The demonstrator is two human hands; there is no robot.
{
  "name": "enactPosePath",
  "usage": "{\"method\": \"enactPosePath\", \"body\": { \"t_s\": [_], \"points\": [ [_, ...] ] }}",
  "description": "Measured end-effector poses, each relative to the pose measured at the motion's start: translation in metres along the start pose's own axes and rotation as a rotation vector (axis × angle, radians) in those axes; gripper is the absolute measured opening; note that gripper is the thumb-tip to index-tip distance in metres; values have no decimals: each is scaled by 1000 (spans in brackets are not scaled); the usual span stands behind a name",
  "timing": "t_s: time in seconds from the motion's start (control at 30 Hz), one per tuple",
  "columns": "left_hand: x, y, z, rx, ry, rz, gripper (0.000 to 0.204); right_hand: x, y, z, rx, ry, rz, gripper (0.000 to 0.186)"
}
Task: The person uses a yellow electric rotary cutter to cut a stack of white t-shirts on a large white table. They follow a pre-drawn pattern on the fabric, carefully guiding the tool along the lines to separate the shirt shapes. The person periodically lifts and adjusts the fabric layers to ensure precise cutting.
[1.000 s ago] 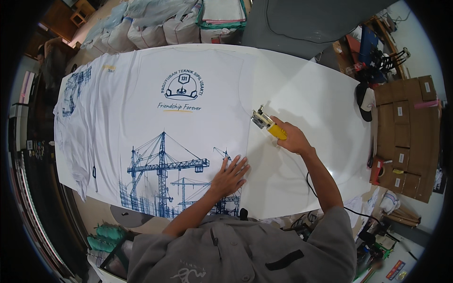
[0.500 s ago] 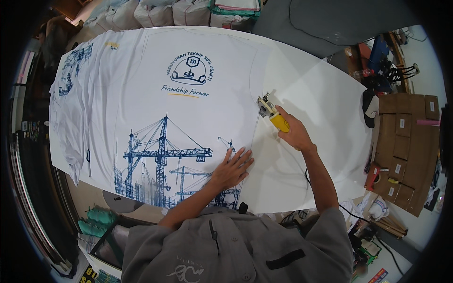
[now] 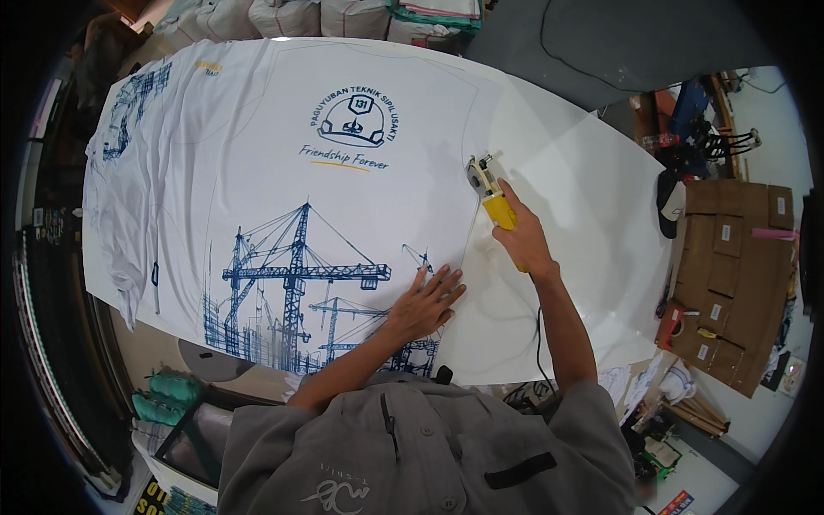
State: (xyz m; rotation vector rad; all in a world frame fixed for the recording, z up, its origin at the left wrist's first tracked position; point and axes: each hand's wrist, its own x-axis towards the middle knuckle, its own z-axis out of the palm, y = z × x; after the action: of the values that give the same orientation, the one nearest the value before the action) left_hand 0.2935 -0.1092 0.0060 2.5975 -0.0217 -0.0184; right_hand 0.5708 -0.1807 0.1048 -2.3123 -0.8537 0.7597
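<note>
A white fabric panel, printed with dark blue cranes and a helmet emblem, lies spread on a white table. My left hand rests flat on it by the lower right corner of the print, fingers spread. In my right hand is a yellow electric rotary cutter; my fingers wrap its body and the index finger stretches forward along it. The cutter's round blade head is at the panel's right edge, below the curved armhole outline. A black cord trails past my right forearm.
Crumpled printed white fabric covers the table's left end. Stuffed white sacks stand behind the far edge. A dark cap lies at the right edge, beside brown cardboard and a red tape dispenser.
The cutter has moved a little farther away along the panel's right edge, and my right forearm has swung left. My left hand stays on the fabric. The view has shifted slightly.
</note>
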Motion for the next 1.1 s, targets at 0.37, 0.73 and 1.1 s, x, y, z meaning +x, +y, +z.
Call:
{"method": "enactPosePath", "body": {
  "t_s": [0.37,0.73,1.1],
  "points": [
    [-2,-2,-1,14,60,28,60,23,-39,38,73,164,147,94],
    [-2,-4,-3,-77,90,27,58,68,-73,57,102,301,284,101],
    [-4,-5,0,-60,63,30,59,137,-90,46,148,395,388,101]
  ]
}}
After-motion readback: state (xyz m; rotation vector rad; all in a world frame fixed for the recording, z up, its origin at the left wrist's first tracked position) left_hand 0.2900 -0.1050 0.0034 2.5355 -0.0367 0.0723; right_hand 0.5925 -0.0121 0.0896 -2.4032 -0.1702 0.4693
